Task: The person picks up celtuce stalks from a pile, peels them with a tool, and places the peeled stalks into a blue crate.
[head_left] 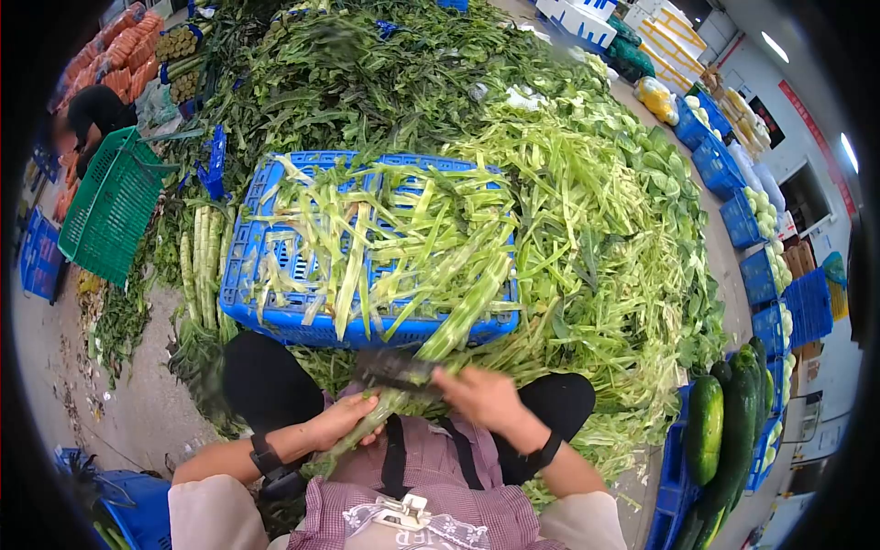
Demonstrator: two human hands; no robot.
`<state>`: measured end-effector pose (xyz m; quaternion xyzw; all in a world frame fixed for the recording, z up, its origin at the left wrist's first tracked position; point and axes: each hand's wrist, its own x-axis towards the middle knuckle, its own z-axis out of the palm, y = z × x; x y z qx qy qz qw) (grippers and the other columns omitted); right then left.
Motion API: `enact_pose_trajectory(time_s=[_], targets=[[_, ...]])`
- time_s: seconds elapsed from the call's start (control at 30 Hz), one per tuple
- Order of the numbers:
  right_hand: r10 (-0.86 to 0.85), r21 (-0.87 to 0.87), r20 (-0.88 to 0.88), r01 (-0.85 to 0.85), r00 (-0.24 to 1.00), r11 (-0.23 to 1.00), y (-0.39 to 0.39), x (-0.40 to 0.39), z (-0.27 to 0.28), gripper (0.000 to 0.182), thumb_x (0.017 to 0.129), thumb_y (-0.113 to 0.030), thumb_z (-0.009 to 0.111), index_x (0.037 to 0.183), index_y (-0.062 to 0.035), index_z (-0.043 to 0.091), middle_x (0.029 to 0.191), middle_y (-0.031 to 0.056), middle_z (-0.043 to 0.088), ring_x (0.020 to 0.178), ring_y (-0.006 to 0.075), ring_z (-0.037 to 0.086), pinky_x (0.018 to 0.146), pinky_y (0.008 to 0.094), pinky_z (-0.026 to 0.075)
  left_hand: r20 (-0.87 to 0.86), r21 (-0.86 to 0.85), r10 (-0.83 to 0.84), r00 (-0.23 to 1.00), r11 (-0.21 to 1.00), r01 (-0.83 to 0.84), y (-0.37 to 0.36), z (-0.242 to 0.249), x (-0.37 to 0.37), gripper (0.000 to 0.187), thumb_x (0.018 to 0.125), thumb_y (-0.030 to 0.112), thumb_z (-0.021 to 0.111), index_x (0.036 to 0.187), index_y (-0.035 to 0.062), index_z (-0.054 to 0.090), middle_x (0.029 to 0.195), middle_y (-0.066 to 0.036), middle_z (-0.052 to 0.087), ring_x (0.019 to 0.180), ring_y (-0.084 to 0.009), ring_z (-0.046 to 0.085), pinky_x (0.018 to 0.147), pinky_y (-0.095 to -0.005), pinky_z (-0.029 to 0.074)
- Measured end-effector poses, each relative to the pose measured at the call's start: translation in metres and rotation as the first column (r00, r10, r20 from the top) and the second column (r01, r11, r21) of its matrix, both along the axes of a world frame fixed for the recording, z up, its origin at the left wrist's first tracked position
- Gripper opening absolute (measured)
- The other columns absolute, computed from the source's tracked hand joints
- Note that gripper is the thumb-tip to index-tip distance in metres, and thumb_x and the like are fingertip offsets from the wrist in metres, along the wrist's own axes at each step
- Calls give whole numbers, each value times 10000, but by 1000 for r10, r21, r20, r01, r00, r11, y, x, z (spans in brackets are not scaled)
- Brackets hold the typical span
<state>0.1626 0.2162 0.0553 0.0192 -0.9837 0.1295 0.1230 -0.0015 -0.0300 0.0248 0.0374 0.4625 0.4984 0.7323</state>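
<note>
My left hand [344,422] is wrapped round the lower part of a long green celtuce stem [466,316] in front of my lap. The stem slants up and to the right, its far end over an upturned blue crate [240,291]. In my right hand [486,400] is a dark, broad-bladed knife [394,370], blurred and lying across the stem just above my left hand. Pale green peel strips [367,238] cover much of the crate's top. Both wrists wear black bands.
A large heap of dark leaves [339,78] rises behind the crate, with more peelings [605,284] to the right. Whole stems [206,266] stand at left, near a green basket [105,206] and a crouching person [96,115]. Large green gourds [733,412] lie at lower right.
</note>
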Motion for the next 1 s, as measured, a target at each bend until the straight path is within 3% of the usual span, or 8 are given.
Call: enact_pose_trajectory(time_s=[0.07, 0.17, 0.43, 0.57, 0.7, 0.9, 0.97, 1.0], targets=[[-337, 261, -114, 356, 934, 897, 56, -12, -15, 339, 829, -139, 557, 1159, -207, 593, 688, 49, 540, 525, 226, 541, 431, 344, 449, -31, 37, 10, 999, 999, -9, -2, 1, 6, 642, 983, 434, 403, 1486, 130, 145, 819, -79, 542, 608, -137, 526, 558, -260, 467], [-892, -75, 10, 889, 453, 451, 153, 17, -26, 312, 878, -204, 539, 1170, -124, 614, 842, 172, 639, 707, 373, 619, 601, 448, 495, -66, 81, 44, 997, 996, -38, -7, 8, 19, 629, 996, 407, 390, 1493, 125, 127, 802, -75, 549, 568, -131, 512, 559, -258, 456], [15, -70, -98, -22, 995, 997, -13, 17, 13, 323, 783, -161, 628, 1105, -188, 622, 656, 54, 490, 539, 210, 542, 442, 333, 450, 335, 1, -50, 941, 999, 53, -3, -8, 9, 417, 965, 496, 398, 1061, 97, 469, 780, -69, 508, 566, -177, 498, 524, -285, 420], [-400, 344, -17, 381, 916, 858, 46, 8, -15, 293, 845, -131, 568, 1129, -193, 603, 673, 44, 512, 535, 199, 551, 435, 320, 448, 302, 63, -21, 953, 998, 2, -8, -22, 10, 427, 969, 499, 386, 1074, 93, 464, 758, -63, 521, 583, -166, 499, 547, -281, 421], [-873, -55, -27, 871, 487, 488, 129, 27, -22, 338, 862, -200, 603, 1196, -152, 603, 810, 143, 629, 645, 328, 613, 514, 407, 482, 195, 56, -52, 979, 998, 41, -3, -7, 17, 427, 973, 494, 383, 1089, 91, 465, 751, -60, 531, 589, -161, 505, 546, -271, 432], [-220, 96, 66, 213, 973, 972, 14, 11, 22, 363, 796, -171, 645, 1157, -172, 609, 852, 100, 643, 623, 241, 612, 541, 380, 513, -29, -84, -92, 995, 992, 90, 4, 4, 15, 472, 981, 477, 378, 1224, 79, 450, 775, -38, 542, 599, -126, 511, 569, -240, 469], [-519, 317, 204, 445, 830, 837, 46, -1, 2, 326, 818, -162, 615, 1144, -171, 616, 831, 118, 642, 631, 265, 604, 528, 398, 501, -202, 12, -30, 979, 999, 33, -3, -6, 15, 569, 987, 461, 372, 1411, 84, 322, 779, -33, 541, 587, -118, 505, 571, -245, 473], [-538, 57, -170, 553, 826, 831, 89, 8, -15, 291, 841, -233, 585, 1119, -163, 628, 750, 128, 616, 564, 313, 599, 515, 401, 497, -198, 64, -60, 978, 995, 74, -8, -20, 13, 658, 989, 452, 374, 1492, 104, 131, 794, -41, 538, 582, -118, 501, 566, -252, 472]])
